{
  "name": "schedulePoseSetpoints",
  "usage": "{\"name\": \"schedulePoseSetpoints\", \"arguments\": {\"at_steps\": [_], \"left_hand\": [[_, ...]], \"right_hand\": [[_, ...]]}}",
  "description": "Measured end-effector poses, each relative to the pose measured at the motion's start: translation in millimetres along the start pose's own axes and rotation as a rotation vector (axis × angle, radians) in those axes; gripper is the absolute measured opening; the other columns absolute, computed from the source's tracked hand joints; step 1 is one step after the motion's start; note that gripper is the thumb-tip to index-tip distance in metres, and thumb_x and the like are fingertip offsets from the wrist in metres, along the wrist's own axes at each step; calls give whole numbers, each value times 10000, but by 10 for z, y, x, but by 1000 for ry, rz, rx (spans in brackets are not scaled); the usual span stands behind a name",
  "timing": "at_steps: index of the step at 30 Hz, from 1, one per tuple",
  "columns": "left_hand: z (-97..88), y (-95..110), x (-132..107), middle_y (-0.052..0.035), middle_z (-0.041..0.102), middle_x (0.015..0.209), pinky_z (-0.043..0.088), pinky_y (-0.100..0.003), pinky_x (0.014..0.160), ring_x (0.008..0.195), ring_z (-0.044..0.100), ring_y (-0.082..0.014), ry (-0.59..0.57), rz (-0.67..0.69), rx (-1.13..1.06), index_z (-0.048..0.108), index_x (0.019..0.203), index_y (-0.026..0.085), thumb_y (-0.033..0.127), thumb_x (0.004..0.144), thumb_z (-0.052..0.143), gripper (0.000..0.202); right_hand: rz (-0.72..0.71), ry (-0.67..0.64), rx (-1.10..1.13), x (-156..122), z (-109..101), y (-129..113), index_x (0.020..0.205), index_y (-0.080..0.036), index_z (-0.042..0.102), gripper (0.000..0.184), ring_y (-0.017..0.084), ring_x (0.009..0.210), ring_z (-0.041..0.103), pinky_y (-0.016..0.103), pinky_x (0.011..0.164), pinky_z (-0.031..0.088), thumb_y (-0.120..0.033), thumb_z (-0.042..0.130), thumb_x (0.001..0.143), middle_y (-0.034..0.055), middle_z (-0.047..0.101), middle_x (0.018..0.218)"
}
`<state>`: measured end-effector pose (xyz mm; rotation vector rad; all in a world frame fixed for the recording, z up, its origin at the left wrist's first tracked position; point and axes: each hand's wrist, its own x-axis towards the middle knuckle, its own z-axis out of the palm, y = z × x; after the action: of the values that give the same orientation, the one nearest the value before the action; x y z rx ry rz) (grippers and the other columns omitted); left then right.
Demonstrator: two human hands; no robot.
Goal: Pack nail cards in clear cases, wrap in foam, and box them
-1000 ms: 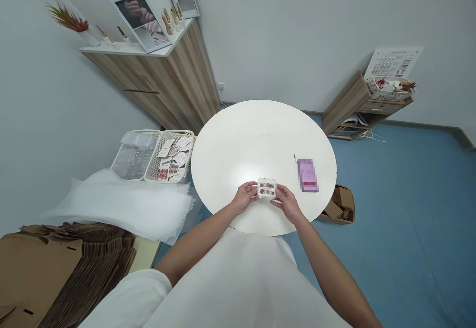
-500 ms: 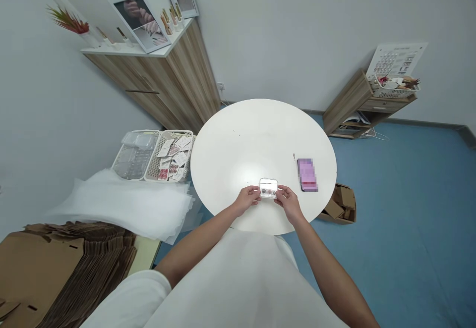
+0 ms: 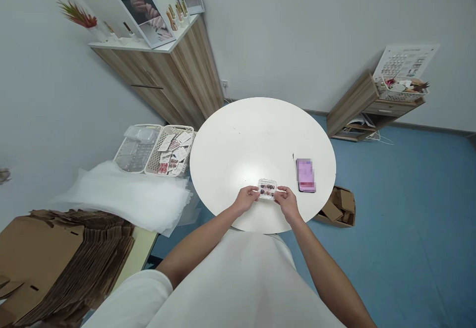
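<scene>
Between my hands is a small clear plastic case with rows of dark and pinkish press-on nails showing inside. My left hand grips its left edge with thumb and fingers. Its right edge is pinched by my right hand. The case is over the near part of a white oval table; whether it touches the tabletop I cannot tell. To the right of my right hand lies a phone with a purple, blurred screen. A tiny dark object lies just beyond the phone.
Left of the table, one white basket holds clear plastic cases and another basket holds carded packets. Nearer are white foam sheets and stacked flat cardboard. A cardboard box stands on the floor at right. Wooden cabinets stand behind.
The bright glare on the case's lid has gone, and the nails inside now show in rows. Both hands keep hold of the case. The view has shifted slightly.
</scene>
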<state>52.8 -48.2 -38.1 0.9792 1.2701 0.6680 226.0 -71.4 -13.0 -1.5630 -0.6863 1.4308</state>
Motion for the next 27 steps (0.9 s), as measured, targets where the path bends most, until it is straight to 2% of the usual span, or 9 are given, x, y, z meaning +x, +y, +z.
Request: {"name": "schedulePoseSetpoints", "arguments": {"at_steps": [4,7,11,13,16,20,27], "left_hand": [[65,-58,-66,-13,593,695,432,-274,679,656,561,-124,100,59,50,513,1061,168,331,734,571,370],[72,-83,-154,-33,596,782,435,-271,729,752,554,-133,182,132,112,533,1070,186,323,785,498,319],[-11,-97,-269,-65,546,1005,464,-269,723,872,526,-147,307,160,161,536,1098,209,290,782,499,328],[-98,-118,-298,-73,513,1036,481,-274,703,868,523,-144,362,162,171,534,1105,210,271,776,504,337],[-276,-160,-291,-66,505,985,493,-286,701,848,522,-137,418,170,173,531,1114,206,239,765,517,350],[-578,-173,-232,-58,491,938,502,-300,718,835,512,-134,474,159,170,519,1129,189,218,750,535,380],[-1278,-117,-96,-72,419,996,484,-299,785,913,488,-148,491,97,172,449,1198,172,238,763,517,446]], "right_hand": [[-23,-30,-50,7,-12,30,968,-213,478,403,141,674,568,305,661,460,-360,627,624,3,591,735],[-37,-51,-80,30,44,99,981,-211,483,392,151,716,573,308,677,459,-380,604,648,31,597,821],[-56,-67,-138,71,236,199,994,-200,495,396,161,756,576,317,705,454,-392,588,660,53,593,905],[-63,-89,-156,87,372,223,1004,-197,501,395,162,772,576,321,720,452,-387,578,666,55,591,922],[-81,-134,-174,110,603,215,1022,-197,510,389,167,829,571,322,754,448,-369,560,677,64,584,972],[-124,-116,-286,163,951,178,1037,-196,534,395,174,877,543,326,774,446,-358,546,677,81,537,1078],[-126,-195,-418,375,1736,197,1162,-180,472,498,170,862,539,312,763,461,-314,512,684,85,527,1059]]}}
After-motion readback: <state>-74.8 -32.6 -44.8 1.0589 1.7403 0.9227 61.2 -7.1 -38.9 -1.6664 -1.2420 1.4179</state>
